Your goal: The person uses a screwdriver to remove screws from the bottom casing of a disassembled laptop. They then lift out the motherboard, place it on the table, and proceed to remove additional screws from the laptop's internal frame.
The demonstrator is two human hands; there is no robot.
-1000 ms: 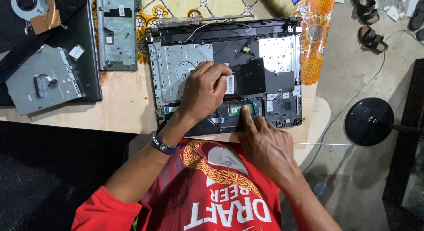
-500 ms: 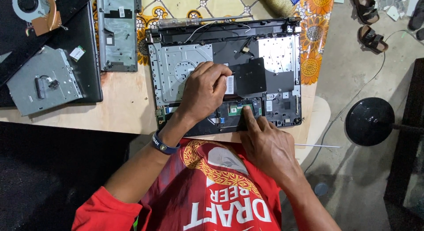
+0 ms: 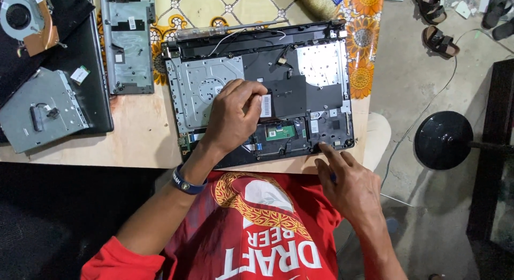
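An opened laptop base [image 3: 214, 82] lies on the wooden table with its bare metal plate and black inner parts showing. My left hand [image 3: 233, 116] rests on its middle, fingers bent, fingertips beside a white label [image 3: 266, 105]. A dark band [image 3: 184, 182] circles that wrist. My right hand [image 3: 348, 186] is at the base's front right corner [image 3: 342, 142], index finger stretched out and touching the edge. A bit of blue shows under this hand; whether it holds something is unclear. A small green board [image 3: 281, 132] sits between the two hands.
To the left lie a grey metal drive [image 3: 40, 108], a black cover [image 3: 91, 87], a cooling fan [image 3: 21, 15] and a long grey panel [image 3: 128, 42]. On the floor to the right are a round black lamp base [image 3: 443, 140] and sandals [image 3: 433, 23]. A flowered cloth [image 3: 364, 60] covers the table's back.
My right hand has left the green board and moved right to the laptop's front right corner. My left hand has stayed on the base.
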